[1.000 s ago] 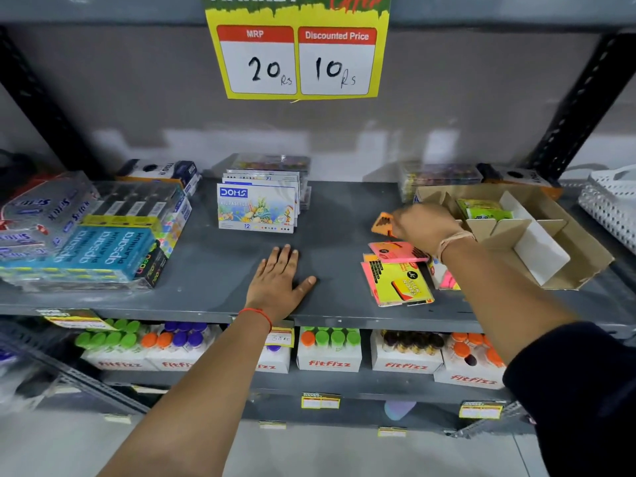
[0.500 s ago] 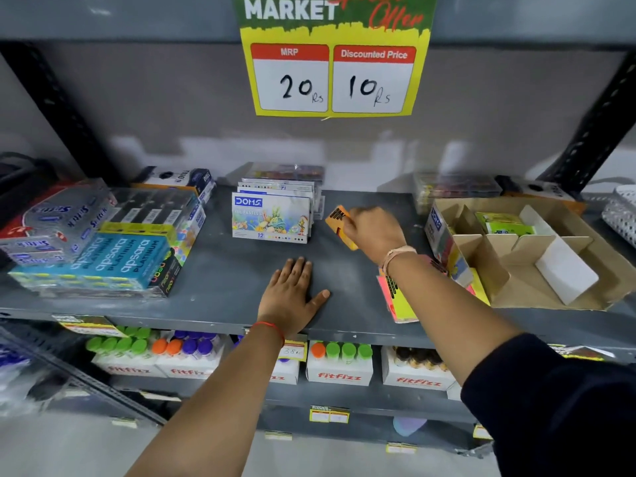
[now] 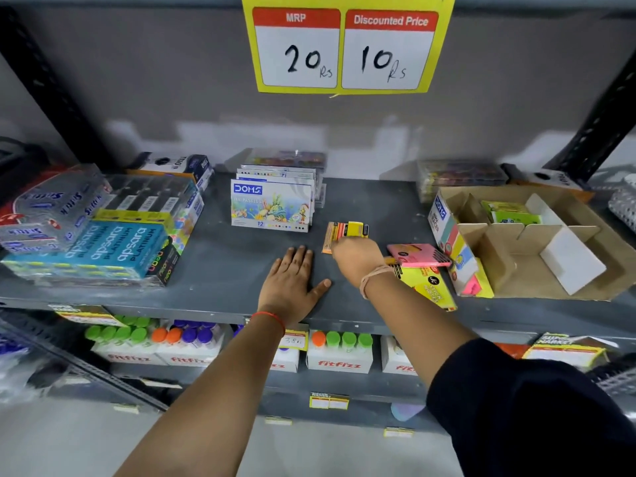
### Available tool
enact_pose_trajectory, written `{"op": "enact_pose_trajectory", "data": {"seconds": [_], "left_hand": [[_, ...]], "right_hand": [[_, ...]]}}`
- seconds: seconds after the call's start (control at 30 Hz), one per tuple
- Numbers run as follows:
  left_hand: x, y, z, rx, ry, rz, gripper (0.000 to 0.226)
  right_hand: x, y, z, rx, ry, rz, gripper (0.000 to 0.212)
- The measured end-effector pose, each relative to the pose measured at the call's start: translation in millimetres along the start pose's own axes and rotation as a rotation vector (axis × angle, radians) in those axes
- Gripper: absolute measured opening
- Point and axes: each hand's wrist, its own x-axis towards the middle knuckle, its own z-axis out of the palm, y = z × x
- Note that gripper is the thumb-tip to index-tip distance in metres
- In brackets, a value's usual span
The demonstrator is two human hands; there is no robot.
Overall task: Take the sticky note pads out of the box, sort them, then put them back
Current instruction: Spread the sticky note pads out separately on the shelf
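An orange sticky note pad (image 3: 339, 234) lies flat on the grey shelf (image 3: 220, 270), with my right hand (image 3: 356, 258) closed on its near edge. My left hand (image 3: 292, 273) rests palm down on the shelf just left of it, fingers spread. A pink pad (image 3: 418, 254) and a yellow pad (image 3: 426, 287) lie to the right, partly under my right forearm. The open cardboard box (image 3: 516, 249) stands at the right, with a green pad (image 3: 509, 213) in its far compartment. Pink and yellow pads (image 3: 473, 282) lean against the box's left wall.
A DOMS pastel pack stack (image 3: 272, 208) stands behind the orange pad. Apsara pencil boxes (image 3: 103, 249) fill the left of the shelf. A price sign (image 3: 346, 46) hangs above. Fitfizz bottles (image 3: 339, 352) sit on the lower shelf.
My right hand carried the orange pad from beside the box leftward and set it down on the shelf in front of the DOMS pack. My left hand stayed flat.
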Motion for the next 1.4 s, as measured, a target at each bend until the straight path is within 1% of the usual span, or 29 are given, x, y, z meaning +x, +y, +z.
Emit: {"op": "enact_pose_trajectory", "data": {"seconds": [0.07,0.13,0.2,0.23,0.27,0.33,0.4,0.5,0.6,0.73,0.8,0.83,0.9,0.97,1.07,1.17,1.27,1.3,1.33,1.4], "left_hand": [[-1,0,0,-0.001,-0.007,-0.003,0.071],[-1,0,0,0.001,-0.011,-0.006,0.071],[-1,0,-1,0.007,-0.008,-0.006,0.070],[-2,0,0,0.010,-0.007,-0.006,0.070],[-1,1,-1,0.013,-0.007,-0.007,0.070],[-1,1,-1,0.018,-0.008,-0.007,0.070],[-2,1,-1,0.021,-0.014,-0.006,0.070],[-2,1,-2,0.018,-0.028,-0.006,0.070],[-3,0,-2,0.025,-0.030,-0.005,0.070],[-1,0,0,0.032,-0.028,-0.008,0.070],[0,0,0,0.032,-0.024,-0.006,0.070],[0,0,0,0.032,-0.022,-0.007,0.070],[0,-1,1,0.032,-0.021,-0.008,0.070],[0,-2,1,0.029,-0.024,-0.002,0.070],[1,-3,2,0.034,-0.021,0.006,0.071],[1,-3,2,0.037,-0.013,0.011,0.071],[1,-2,0,0.041,-0.013,0.007,0.071],[1,-2,0,0.040,-0.016,0.005,0.071],[1,-1,-1,0.037,-0.020,0.004,0.071],[0,-1,-2,0.035,-0.028,0.003,0.071]], "right_hand": [[-1,8,-1,0.134,0.056,0.056,0.031],[-4,26,-8,0.305,0.116,0.125,0.038],[-12,54,-16,0.385,0.130,0.248,0.040],[-18,70,-19,0.382,0.087,0.317,0.043],[-22,84,-21,0.365,0.001,0.364,0.047],[-31,100,-20,0.351,-0.184,0.393,0.043],[-31,104,-15,0.379,-0.245,0.405,0.039],[-25,100,-9,0.408,-0.259,0.401,0.040],[-21,103,-5,0.486,-0.199,0.436,0.040],[-8,106,-10,0.542,-0.021,0.516,0.045],[1,104,-14,0.532,0.030,0.545,0.041],[6,103,-14,0.531,0.035,0.563,0.043],[14,100,-5,0.524,0.030,0.612,0.058],[17,97,10,0.482,0.011,0.630,0.064],[17,92,25,0.411,-0.062,0.581,0.070],[9,99,14,0.359,-0.098,0.479,0.070],[-16,111,-15,0.467,-0.079,0.294,0.069],[-29,112,-25,0.483,-0.138,0.195,0.073],[-41,111,-32,0.476,-0.238,0.108,0.079],[-64,106,-32,0.424,-0.437,0.033,0.093]]}}
